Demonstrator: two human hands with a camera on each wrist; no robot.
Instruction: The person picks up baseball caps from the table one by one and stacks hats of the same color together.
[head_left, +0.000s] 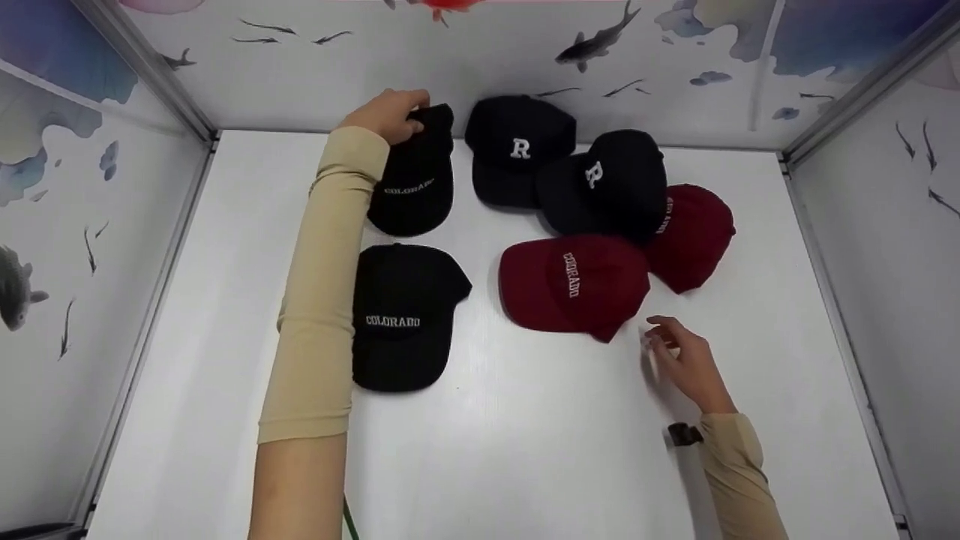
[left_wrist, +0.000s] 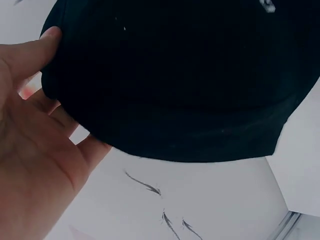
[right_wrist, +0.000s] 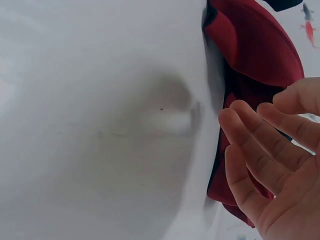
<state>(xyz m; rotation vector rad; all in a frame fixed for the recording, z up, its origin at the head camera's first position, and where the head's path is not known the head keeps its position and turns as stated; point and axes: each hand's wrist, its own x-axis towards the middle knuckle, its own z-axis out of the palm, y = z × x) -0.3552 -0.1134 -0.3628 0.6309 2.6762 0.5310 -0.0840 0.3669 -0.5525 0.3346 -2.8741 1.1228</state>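
Observation:
In the head view my left hand (head_left: 390, 115) pinches the back edge of a black COLORADO cap (head_left: 414, 169) at the back left of the table. The left wrist view shows the thumb on one face of that dark cap (left_wrist: 170, 90) and the fingers behind it. Nearer me lies a second black COLORADO cap (head_left: 405, 315), partly behind my left sleeve. My right hand (head_left: 684, 360) hovers with relaxed fingers, holding nothing, just right of a red COLORADO cap (head_left: 574, 285). In the right wrist view red cap fabric (right_wrist: 260, 45) shows beyond the fingers.
Two dark caps with a white R, one at the back wall (head_left: 521, 150) and one overlapping it (head_left: 607, 184), lie at the back. Another red cap (head_left: 694, 236) sits partly under the others. Walls with fish prints enclose the white table (head_left: 517, 450) at the back and sides.

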